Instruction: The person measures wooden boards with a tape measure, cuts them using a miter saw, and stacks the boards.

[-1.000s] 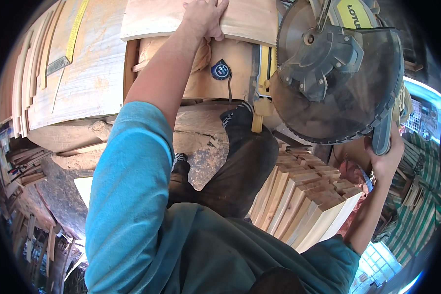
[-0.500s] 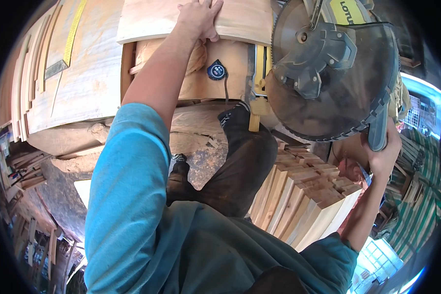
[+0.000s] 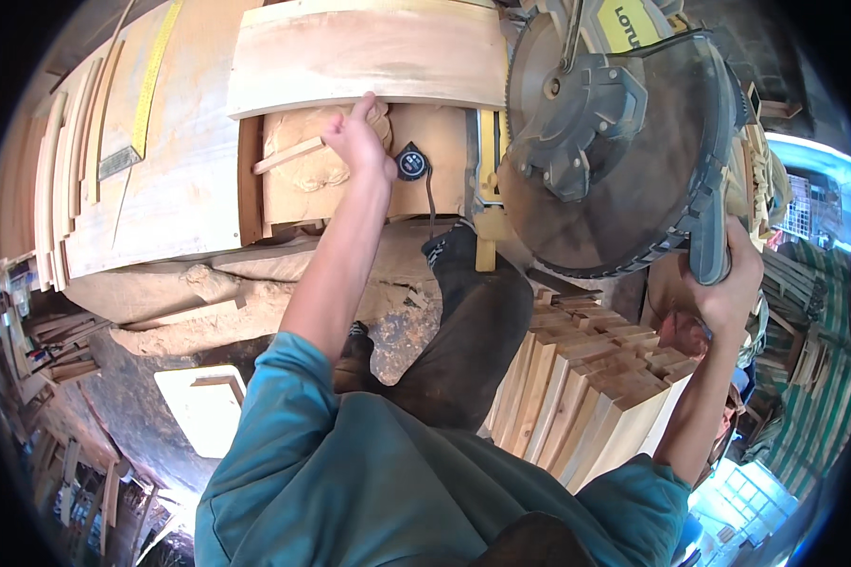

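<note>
A wide pale board lies across the bench, left of a miter saw. My left hand is at the board's near edge. One digit reaches out and overlaps that edge; the others are partly bent, and nothing is held. Whether the fingertip presses the wood, I cannot tell. On the right, my right hand wraps round the saw's grey handle. The toothed blade and its dusty guard stand upright beside the board's right end. A black tape measure rests just right of my left wrist.
A heap of sawdust and a thin wood strip lie below the board. Left on the bench are a yellow-bladed square and long strips. Stacked cut boards stand by my right leg. A white panel lies lower left.
My left hand has come off the board's top and drawn back to its near edge. My view has shifted a little. The right hand stays on the saw handle.
</note>
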The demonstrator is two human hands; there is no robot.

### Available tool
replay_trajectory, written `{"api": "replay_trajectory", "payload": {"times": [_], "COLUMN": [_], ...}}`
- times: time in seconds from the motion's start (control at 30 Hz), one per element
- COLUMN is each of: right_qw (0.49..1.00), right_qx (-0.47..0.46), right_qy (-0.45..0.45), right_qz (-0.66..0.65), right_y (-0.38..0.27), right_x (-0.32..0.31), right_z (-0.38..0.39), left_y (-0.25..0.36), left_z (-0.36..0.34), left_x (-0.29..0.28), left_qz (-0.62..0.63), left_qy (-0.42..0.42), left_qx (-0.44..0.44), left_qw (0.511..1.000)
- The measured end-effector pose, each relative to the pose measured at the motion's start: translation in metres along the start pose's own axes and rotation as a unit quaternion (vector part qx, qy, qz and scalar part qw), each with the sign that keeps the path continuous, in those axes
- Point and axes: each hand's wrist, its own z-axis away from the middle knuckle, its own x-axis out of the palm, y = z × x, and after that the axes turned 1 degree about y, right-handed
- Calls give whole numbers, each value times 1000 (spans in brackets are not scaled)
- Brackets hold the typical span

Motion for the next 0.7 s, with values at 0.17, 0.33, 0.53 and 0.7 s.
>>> {"api": "replay_trajectory", "payload": {"times": [0.17,0.33,0.53,0.7], "right_qw": [1000,1000,1000,1000], "right_qx": [-19,-3,-9,-14], "right_qy": [21,10,22,18], "right_qz": [8,8,8,10], "right_y": [-3,-6,-8,-9], "right_x": [-1,-2,-2,-3], "right_z": [0,-1,-1,-3], "left_y": [-5,-12,-17,-19], "left_z": [-42,-48,-52,-53], "left_x": [24,27,24,23], "left_qz": [216,215,222,227], "left_qy": [-128,-159,-181,-186], "left_qx": [-288,-290,-264,-262], "left_qw": [924,919,921,919]}}
